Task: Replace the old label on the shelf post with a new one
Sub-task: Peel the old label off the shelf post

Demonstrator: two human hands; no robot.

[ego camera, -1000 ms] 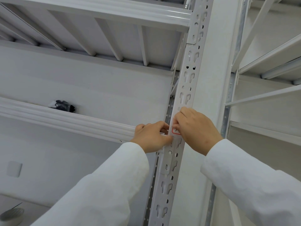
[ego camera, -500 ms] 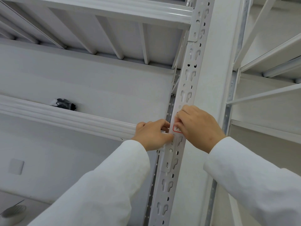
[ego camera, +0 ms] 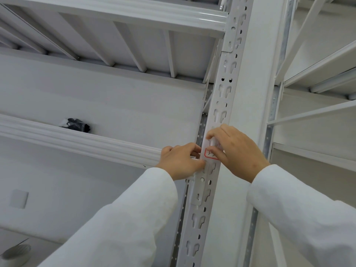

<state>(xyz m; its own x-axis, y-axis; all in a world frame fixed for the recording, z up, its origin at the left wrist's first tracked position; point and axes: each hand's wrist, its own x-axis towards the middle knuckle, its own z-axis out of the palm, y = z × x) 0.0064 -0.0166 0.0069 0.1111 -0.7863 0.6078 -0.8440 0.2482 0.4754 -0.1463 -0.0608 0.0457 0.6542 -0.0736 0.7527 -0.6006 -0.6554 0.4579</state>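
1. Pressing on the red-bordered label [ego camera: 210, 154], the right hand [ego camera: 238, 151] has its fingertips against it; the left hand [ego camera: 180, 160] curls closed, pinching the shelf post [ego camera: 221, 97] edge just beside.
2. Stuck to the post's front, the label runs crosswise to the post's upright length.
3. Left of the grip, a dark bundle [ego camera: 77, 125] lies on the shelf [ego camera: 81, 141].

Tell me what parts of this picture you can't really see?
- Label on the shelf post, head view: its writing is too small, and the right hand covers its right end.
- Left hand: its fingertips curl behind the post's edge, grip unclear.
- Dark bundle on the shelf: too small to identify.
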